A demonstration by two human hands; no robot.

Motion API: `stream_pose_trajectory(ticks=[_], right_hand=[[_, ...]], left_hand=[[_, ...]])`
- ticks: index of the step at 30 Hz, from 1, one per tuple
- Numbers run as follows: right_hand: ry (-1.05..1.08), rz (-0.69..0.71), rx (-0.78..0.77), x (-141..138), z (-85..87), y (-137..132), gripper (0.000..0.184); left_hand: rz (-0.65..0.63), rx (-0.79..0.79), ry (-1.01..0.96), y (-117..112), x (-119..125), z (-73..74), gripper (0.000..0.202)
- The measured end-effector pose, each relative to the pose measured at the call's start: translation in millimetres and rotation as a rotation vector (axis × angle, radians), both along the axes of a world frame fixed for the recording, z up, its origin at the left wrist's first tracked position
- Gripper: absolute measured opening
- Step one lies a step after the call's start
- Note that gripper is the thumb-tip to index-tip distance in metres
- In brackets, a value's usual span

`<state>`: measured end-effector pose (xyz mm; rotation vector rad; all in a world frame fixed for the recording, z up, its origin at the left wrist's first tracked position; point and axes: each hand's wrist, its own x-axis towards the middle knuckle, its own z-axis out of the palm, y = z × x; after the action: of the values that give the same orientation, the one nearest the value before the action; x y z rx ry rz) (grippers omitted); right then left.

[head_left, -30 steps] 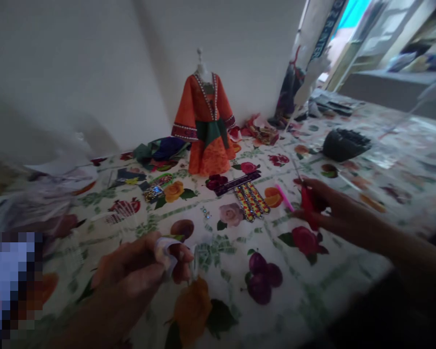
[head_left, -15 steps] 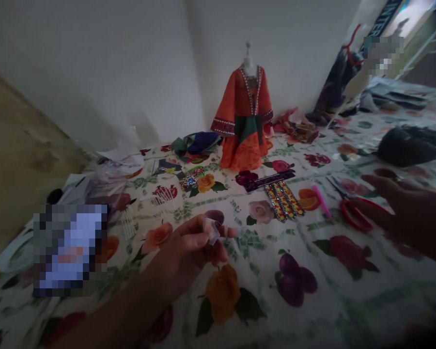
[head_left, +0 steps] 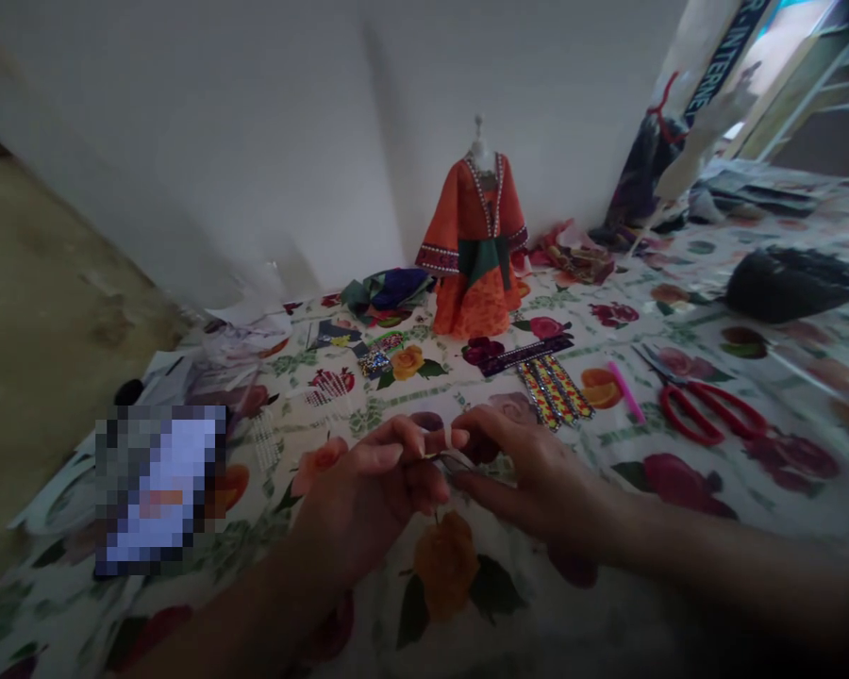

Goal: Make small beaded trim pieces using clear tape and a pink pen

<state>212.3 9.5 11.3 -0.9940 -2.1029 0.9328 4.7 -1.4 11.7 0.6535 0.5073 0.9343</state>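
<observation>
My left hand [head_left: 368, 490], fingers curled and pinched, meets my right hand [head_left: 541, 476] just above the flowered cloth. Between their fingertips is a small, thin, pale piece [head_left: 454, 461], partly hidden; its kind is too small to make out. The right thumb and forefinger close on its right side. Beyond the hands lie yellow-and-red patterned trim strips [head_left: 553, 389] and a dark purple beaded band [head_left: 527, 353]. Red-handled scissors [head_left: 711, 412] rest to the right, beside a pink stick-like pen [head_left: 626, 390].
A small dress form in an orange dress [head_left: 473, 255] stands by the wall. On the left are a pixelated phone-like device [head_left: 166, 490], a roll of tape [head_left: 60, 495] and plastic bags [head_left: 247, 330]. Far right lies a black bundle [head_left: 796, 283]; fabric scraps [head_left: 389, 288] sit behind.
My right hand has left the scissors' handles and moved left to meet my left hand at the pale piece. The scissors stay on the cloth. The view has shifted slightly.
</observation>
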Motion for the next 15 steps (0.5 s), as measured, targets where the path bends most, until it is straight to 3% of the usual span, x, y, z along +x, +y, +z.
stream_pose_trajectory(ticks=[5, 7, 12, 15], right_hand=[[0.245, 0.06, -0.386, 3.5, -2.6, 2.7, 0.016], [0.323, 0.045, -0.461, 5.0, -5.9, 3.1, 0.018], [0.337, -0.06, -0.325, 7.4, -6.6, 1.1, 0.013], [0.326, -0.064, -0.25, 8.1, -4.2, -1.4, 0.012]], left_hand=[[0.063, 0.006, 0.099, 0.3, -0.1, -3.2, 0.008], [0.117, 0.059, 0.206, -0.5, 1.3, -5.9, 0.007], [0.209, 0.294, 0.617, -5.6, 5.8, -9.6, 0.007], [0.247, 0.361, 0.731, -6.3, 6.6, -7.0, 0.006]])
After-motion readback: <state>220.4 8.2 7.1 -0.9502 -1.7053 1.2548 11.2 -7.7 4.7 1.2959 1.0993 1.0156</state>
